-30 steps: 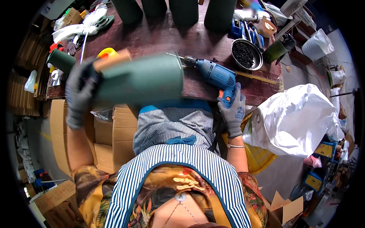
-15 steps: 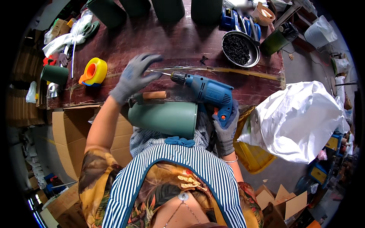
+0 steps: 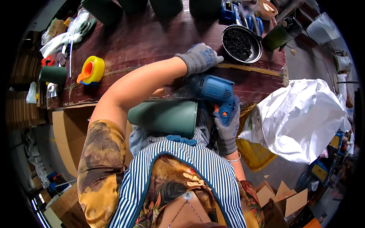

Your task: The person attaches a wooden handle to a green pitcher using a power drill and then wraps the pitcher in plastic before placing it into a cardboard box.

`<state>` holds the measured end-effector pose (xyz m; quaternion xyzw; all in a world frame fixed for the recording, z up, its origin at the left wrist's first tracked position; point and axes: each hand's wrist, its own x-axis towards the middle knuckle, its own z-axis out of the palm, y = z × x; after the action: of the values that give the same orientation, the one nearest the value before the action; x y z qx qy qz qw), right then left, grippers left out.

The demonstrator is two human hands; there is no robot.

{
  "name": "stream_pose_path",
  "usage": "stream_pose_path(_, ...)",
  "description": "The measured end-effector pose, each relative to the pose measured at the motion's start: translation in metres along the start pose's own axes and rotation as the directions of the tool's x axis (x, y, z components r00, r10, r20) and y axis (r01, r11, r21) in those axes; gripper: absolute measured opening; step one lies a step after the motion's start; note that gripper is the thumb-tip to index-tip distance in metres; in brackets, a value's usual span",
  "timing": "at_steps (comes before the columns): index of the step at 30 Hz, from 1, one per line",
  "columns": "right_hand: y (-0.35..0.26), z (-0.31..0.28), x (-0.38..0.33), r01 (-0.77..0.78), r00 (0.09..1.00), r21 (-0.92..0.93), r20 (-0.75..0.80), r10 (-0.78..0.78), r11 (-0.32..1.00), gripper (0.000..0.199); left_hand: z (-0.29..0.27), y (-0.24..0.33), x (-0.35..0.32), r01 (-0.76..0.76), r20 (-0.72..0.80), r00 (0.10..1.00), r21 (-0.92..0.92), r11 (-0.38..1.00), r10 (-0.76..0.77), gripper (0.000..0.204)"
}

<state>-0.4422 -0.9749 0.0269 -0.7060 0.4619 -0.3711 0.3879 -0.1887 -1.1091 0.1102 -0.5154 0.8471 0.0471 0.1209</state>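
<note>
My right hand point(image 3: 227, 127), in a grey glove, grips the handle of a blue power drill point(image 3: 215, 89). The drill's front end points left and is smeared, partly behind my left arm. Reaching across the table, my gloved left hand point(image 3: 199, 59) has its fingers curled closed on the tabletop; whatever they hold is hidden. Right of it stands a metal bowl point(image 3: 255, 57) filled with black screws point(image 3: 237, 43). A dark green plastic container point(image 3: 163, 118) lies sideways on my lap, under my left forearm. The tip of a brown stick-like piece point(image 3: 158, 92) shows beside that forearm.
Several dark green containers point(image 3: 166, 7) stand along the far side of the dark red table point(image 3: 152, 41). A yellow tape roll point(image 3: 93, 70) sits at the left. Beyond the bowl is a dark bottle point(image 3: 281, 34). A white sack point(image 3: 296, 117) bulges at the right, above a yellow crate point(image 3: 256, 154).
My left hand has moved right from near the drill's tip to where a few black screws lay, and its fingers have closed. The drill stays in my right hand.
</note>
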Motion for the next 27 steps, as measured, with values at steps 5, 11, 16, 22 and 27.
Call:
stream_pose_path(5,-0.006,-0.007,0.002,-0.160,0.986,0.299,0.092,0.138,0.941,0.099,0.000,-0.037,-0.077,-0.062,-0.399,0.826,-0.766,0.640,-0.398,0.040)
stream_pose_path(11,-0.008,-0.020,0.007,-0.368,0.927,0.612,0.295,0.230,0.700,0.095,0.072,-0.061,-0.217,-0.085,0.343,0.615,-0.866,-0.492,-0.710,0.026)
stream_pose_path(16,-0.012,-0.012,0.003,-0.422,0.906,0.512,0.274,0.323,0.748,0.089,0.108,-0.075,-0.237,0.077,0.169,0.657,-0.985,-0.157,-0.735,0.027)
stream_pose_path(22,-0.001,-0.006,-0.001,-0.355,0.932,0.498,0.249,0.262,0.791,0.087,0.082,-0.061,-0.230,0.013,0.492,0.662,-0.762,-0.648,-0.565,0.025)
stream_pose_path(27,0.002,-0.005,-0.002,-0.361,0.931,0.598,0.268,0.246,0.716,0.088,0.080,-0.055,-0.222,-0.104,0.535,0.596,-0.688,-0.718,-0.599,0.022)
